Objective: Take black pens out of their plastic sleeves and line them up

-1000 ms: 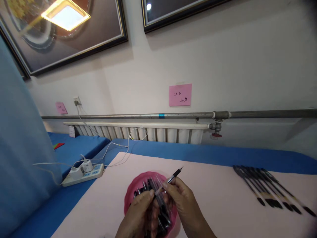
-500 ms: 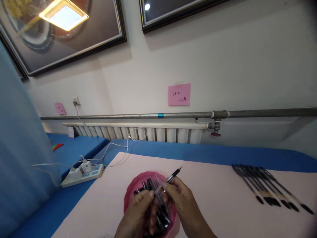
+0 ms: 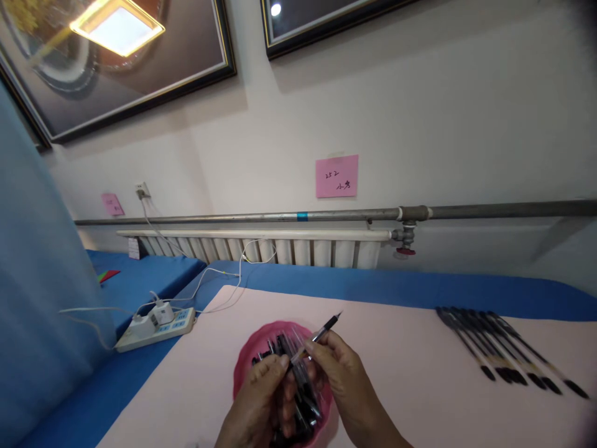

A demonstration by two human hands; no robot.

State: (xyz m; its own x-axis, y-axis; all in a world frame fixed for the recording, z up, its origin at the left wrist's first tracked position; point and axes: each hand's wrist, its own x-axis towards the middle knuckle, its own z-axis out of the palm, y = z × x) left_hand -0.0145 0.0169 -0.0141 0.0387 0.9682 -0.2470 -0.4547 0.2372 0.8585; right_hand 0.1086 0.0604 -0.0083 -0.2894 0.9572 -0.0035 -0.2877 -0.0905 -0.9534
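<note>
Over a pink scalloped basket [image 3: 243, 359], I hold a slim pen [image 3: 325, 330] with a black grip and clear barrel. Its bare tip points up and to the right. My left hand [image 3: 259, 396] is closed, thumb and fingers pinching the pen's lower rear end. My right hand [image 3: 347, 381] pinches the barrel farther up, just below the black grip. Beneath both hands, the basket holds several black and clear pens [image 3: 305, 398], partly hidden by my fingers.
Several ink brushes [image 3: 506, 345] lie in a row to the right on pink paper [image 3: 396, 373] over a blue table. At left are a power strip [image 3: 163, 333] with white chargers and cables, and a blue curtain [image 3: 41, 280]. A radiator [image 3: 303, 250] and pipe run behind.
Almost nothing differs. Both hands keep their grip on the pen above the basket, and the view has shifted very slightly.
</note>
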